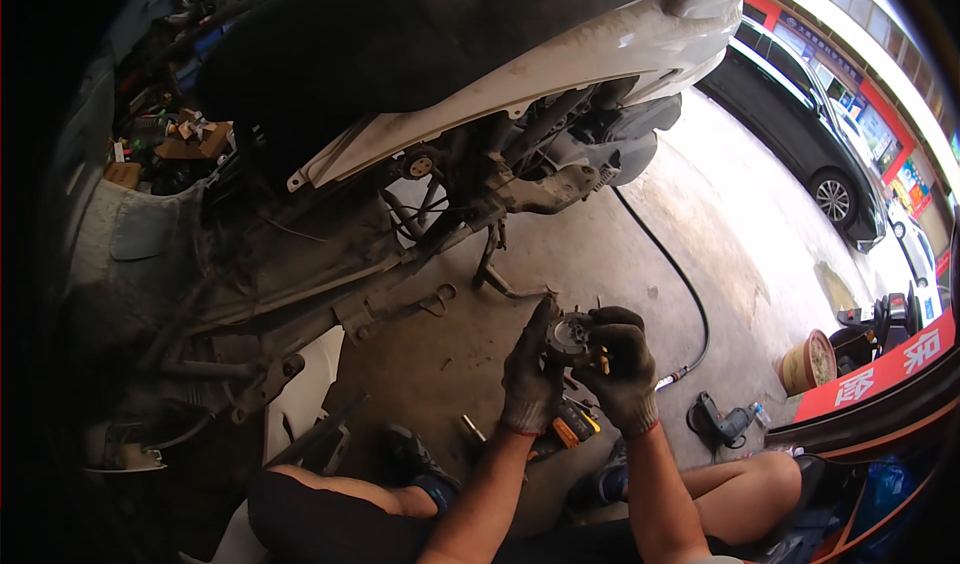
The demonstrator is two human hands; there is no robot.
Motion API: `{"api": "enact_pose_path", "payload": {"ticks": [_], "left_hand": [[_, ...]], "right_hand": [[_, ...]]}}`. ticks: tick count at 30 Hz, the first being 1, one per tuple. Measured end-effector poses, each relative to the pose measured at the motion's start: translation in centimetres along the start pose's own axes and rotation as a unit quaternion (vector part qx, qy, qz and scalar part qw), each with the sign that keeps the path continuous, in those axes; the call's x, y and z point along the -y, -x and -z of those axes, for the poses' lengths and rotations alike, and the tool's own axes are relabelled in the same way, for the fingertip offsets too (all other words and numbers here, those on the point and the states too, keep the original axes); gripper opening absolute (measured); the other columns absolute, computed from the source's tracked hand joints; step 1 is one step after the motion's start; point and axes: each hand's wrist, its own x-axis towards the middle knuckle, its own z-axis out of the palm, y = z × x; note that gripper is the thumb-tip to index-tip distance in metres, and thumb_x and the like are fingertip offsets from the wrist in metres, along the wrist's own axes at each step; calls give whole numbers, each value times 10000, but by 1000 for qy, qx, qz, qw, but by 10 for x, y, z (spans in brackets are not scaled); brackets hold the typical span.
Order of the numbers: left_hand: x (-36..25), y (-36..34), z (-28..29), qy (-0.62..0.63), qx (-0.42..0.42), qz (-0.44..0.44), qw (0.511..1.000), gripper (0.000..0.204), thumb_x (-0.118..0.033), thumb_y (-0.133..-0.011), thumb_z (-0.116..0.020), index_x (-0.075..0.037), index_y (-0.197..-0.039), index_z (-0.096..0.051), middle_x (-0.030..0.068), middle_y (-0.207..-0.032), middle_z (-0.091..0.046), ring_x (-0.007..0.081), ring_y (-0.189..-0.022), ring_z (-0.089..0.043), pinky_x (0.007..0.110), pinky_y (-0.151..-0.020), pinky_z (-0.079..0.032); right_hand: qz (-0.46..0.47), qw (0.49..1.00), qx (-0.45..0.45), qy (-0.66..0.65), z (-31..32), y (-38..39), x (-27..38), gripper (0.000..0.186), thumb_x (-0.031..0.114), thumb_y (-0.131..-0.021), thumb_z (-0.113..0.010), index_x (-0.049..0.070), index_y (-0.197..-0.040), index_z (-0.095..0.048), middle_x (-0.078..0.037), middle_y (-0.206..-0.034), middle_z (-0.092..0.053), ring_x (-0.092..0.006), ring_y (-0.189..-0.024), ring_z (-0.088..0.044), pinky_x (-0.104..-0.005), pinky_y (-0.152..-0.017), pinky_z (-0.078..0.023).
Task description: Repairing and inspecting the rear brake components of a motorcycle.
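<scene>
Both my hands wear dark, soiled work gloves with pale knitted cuffs. Between them is a small round metal part (pixel 569 336) with a grey face and short studs on its rim; its exact kind I cannot make out. My left hand (pixel 530 364) grips its left side. On the other side, my right hand (pixel 622 359) has its fingers closed around the part's edge. A yellowish, brass-coloured piece (pixel 603 361) shows by the right fingers; whether it belongs to the part is unclear. The part is held over the floor, in front of a partly stripped scooter (pixel 400 234).
Below my hands lie a yellow-and-black power tool (pixel 575 426) and a metal socket (pixel 473 428). A grey power drill (pixel 722 422) rests to the right. A black hose (pixel 690 289) curves across the concrete. Further right stand a round tub (pixel 808 362) and a dark car (pixel 800 114).
</scene>
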Motion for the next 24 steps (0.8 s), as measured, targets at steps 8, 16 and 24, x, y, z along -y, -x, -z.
{"api": "enact_pose_path", "payload": {"ticks": [8, 16, 24], "left_hand": [[-9, -2, 2, -22, -16, 33, 999, 525, -26, -954, -601, -94, -1468, -517, 180, -1364, -635, 286, -1182, -675, 366, -926, -570], [-1, -1, 4, -33, -22, -2, 999, 508, -24, -939, -633, -68, -1436, -539, 171, -1340, -651, 292, -1178, -678, 361, -933, -563], [-19, -12, 4, -80, 20, -34, 996, 563, 22, -862, -707, -84, -1396, -562, 182, -1439, -564, 324, -1305, -583, 377, -965, -559]], "right_hand": [[6, 1000, 9, -26, -2, 0, -2, 570, -161, -679, -779, 27, -1182, -587, -139, -1339, -523, -227, -1201, -602, -329, -962, -551], [-2, 999, -3, -48, -4, 1, -8, 577, -176, -689, -757, 34, -1195, -576, -136, -1340, -528, -218, -1190, -602, -320, -955, -544], [-15, 998, -8, -53, 0, 2, -15, 527, -167, -724, -750, 33, -1179, -575, -134, -1323, -538, -223, -1204, -602, -326, -972, -540]]}}
